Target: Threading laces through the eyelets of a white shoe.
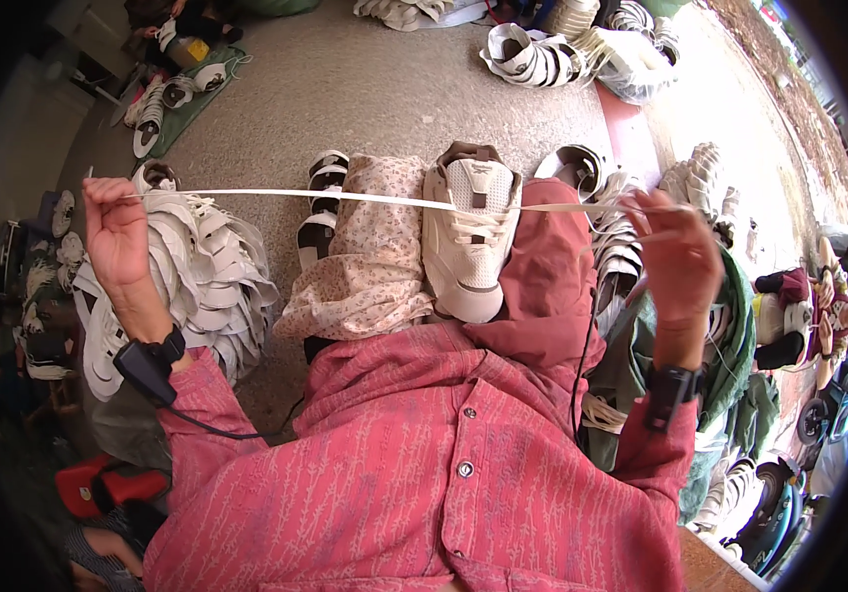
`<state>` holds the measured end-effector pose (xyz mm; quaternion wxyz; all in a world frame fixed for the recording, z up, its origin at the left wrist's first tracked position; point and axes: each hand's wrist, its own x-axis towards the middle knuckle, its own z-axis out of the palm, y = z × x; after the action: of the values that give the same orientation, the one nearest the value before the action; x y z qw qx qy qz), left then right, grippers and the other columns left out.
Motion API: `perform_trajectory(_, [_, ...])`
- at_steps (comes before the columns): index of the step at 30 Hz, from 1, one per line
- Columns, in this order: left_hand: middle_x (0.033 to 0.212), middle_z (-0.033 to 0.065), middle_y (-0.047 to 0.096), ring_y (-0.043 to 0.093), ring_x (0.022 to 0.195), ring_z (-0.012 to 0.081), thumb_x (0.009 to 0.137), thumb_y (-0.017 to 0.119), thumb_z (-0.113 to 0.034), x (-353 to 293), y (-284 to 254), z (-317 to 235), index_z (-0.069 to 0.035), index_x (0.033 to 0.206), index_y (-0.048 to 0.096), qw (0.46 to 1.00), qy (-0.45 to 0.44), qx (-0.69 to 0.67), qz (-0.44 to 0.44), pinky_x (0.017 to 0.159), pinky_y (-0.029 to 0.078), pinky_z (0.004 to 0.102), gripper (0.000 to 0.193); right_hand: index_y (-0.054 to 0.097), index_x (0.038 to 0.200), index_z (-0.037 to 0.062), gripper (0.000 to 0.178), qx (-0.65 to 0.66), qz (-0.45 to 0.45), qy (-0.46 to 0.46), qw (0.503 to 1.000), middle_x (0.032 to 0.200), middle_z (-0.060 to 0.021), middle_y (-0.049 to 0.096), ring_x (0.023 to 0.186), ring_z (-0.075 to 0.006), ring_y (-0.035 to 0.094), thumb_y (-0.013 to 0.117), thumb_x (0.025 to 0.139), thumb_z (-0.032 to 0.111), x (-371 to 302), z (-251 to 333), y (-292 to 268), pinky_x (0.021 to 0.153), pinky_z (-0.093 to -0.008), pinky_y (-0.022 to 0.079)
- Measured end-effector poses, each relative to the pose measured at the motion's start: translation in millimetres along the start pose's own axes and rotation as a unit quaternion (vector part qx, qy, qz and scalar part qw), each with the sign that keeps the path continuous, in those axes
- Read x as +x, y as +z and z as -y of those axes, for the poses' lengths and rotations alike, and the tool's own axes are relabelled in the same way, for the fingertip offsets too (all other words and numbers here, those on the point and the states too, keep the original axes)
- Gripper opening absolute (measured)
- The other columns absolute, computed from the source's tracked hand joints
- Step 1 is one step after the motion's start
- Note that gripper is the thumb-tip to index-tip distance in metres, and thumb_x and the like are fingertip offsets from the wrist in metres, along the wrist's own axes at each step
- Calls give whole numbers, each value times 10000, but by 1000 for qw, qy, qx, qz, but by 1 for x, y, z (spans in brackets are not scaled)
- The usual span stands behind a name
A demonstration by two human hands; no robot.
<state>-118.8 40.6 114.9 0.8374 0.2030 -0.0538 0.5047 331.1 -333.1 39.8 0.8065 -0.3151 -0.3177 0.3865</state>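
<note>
A cream shoe (473, 266) with a brown collar lies between my knees, its toe toward me. A flat white shoelace (286, 192) crosses the front rows of its lacing and stretches nearly straight out to both sides. Far out on the left, my left hand (116, 235) is closed, pinching one end of the lace above a heap of shoe uppers. My right hand (678, 261), out on the right and somewhat blurred, has its fingers closed on the other end. Neither hand touches the shoe itself.
Left of my legs lies a big pile of white shoe uppers (207, 266). A black-and-white shoe (320, 222) is beside my left knee. More stacked uppers (621, 247) and green cloth (735, 345) are on the right. Further uppers (532, 59) lie across the floor; other people sit nearby.
</note>
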Motion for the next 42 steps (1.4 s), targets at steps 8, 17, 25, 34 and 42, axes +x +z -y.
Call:
perform_trajectory(8, [758,-7,493,371,594,41,977,538,-263,-6,16,64,31,1081,621,837,61,541,-53,489,264,198,323,548,992,12,122,222,-76,-147,961,904,-69,518,912,-207,502,571,899,87,-60,87,-71,1019,-448,358])
perform_trajectory(17, [757,80,650,625,696,173,810,686,-92,-11,0,256,-18,898,710,624,-39,730,277,637,492,313,117,416,1359,-12,429,-58,-286,-17,956,883,-28,597,637,-45,469,531,959,93,-109,56,-148,559,-173,412])
perform_trajectory(25, [878,92,522,598,845,289,748,685,-107,-6,-15,304,-66,748,631,351,46,871,340,728,483,382,68,564,1169,-7,251,-144,-280,105,943,893,-115,680,619,-90,572,551,961,134,-75,-26,-52,530,-203,456])
perform_trajectory(34, [865,24,563,565,816,144,769,723,-74,13,-31,295,-15,796,693,646,-347,649,204,702,438,267,72,561,990,13,145,-140,-253,180,940,824,-90,679,579,-78,581,570,958,154,-60,-61,-24,486,-182,446])
perform_trajectory(42, [892,12,605,558,815,97,821,695,-57,2,-28,298,1,887,709,662,-296,645,241,737,437,232,90,585,1049,44,148,-277,-132,189,933,722,-11,619,497,-28,443,566,957,158,-8,-75,39,423,-178,322])
